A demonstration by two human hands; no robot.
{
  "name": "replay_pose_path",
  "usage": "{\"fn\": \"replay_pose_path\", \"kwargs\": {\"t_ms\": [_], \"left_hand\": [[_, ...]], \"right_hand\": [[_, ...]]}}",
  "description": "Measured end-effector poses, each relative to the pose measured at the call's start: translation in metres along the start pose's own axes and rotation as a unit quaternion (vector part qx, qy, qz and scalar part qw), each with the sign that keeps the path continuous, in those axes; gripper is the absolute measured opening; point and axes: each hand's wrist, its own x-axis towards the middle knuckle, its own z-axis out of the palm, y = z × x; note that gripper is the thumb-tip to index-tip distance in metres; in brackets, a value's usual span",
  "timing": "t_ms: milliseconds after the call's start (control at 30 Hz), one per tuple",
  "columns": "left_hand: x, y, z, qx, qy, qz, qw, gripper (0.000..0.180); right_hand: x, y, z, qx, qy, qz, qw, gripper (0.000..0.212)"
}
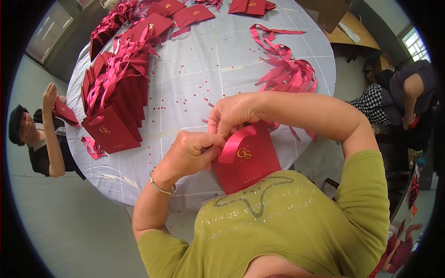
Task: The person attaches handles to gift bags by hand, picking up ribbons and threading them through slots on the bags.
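Note:
A red paper gift bag (255, 162) with a gold emblem leans against my green shirt at the table's near edge. A pink-red ribbon handle (238, 139) loops over its front. My left hand (192, 150), with a bangle on the wrist, pinches at the ribbon by the bag's upper left corner. Reaching across the bag's top, my right hand (234, 113) has its fingers closed at the same spot, touching the left fingertips. The ribbon's end between the fingers is mostly hidden. Beyond my right forearm lies a pile of loose ribbons (289, 74).
A long row of ribboned red bags (118, 88) stands on the left of the white-covered round table (185, 88). More flat bags (194, 15) lie at the far side. Small red dots are scattered over the cloth. One person (44, 134) sits left; another (408, 88) is at right.

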Motion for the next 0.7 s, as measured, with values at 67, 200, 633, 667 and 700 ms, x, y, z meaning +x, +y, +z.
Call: {"fn": "replay_pose_path", "kwargs": {"t_ms": [67, 200, 633, 667, 700], "left_hand": [[0.002, 0.0, 0.0, -0.004, -0.009, 0.001, 1.0, 0.013], [0.0, -0.001, -0.001, -0.005, -0.018, -0.009, 1.0, 0.01], [0.003, -0.008, 0.005, 0.001, -0.016, -0.033, 0.999, 0.023], [0.005, -0.006, 0.004, 0.001, -0.016, -0.033, 0.999, 0.023], [0.007, -0.001, 0.002, -0.021, -0.027, -0.086, 0.996, 0.025]], "right_hand": [[0.0, 0.005, 0.001, 0.002, 0.039, -0.014, 0.999, 0.024], [-0.001, 0.01, 0.004, -0.03, 0.115, -0.069, 0.991, 0.029], [0.027, 0.019, -0.051, -0.137, 0.442, -0.329, 0.823, 0.018], [0.026, 0.019, -0.051, -0.137, 0.442, -0.329, 0.823, 0.018], [0.026, 0.019, -0.05, -0.169, 0.45, -0.326, 0.814, 0.018]]}}
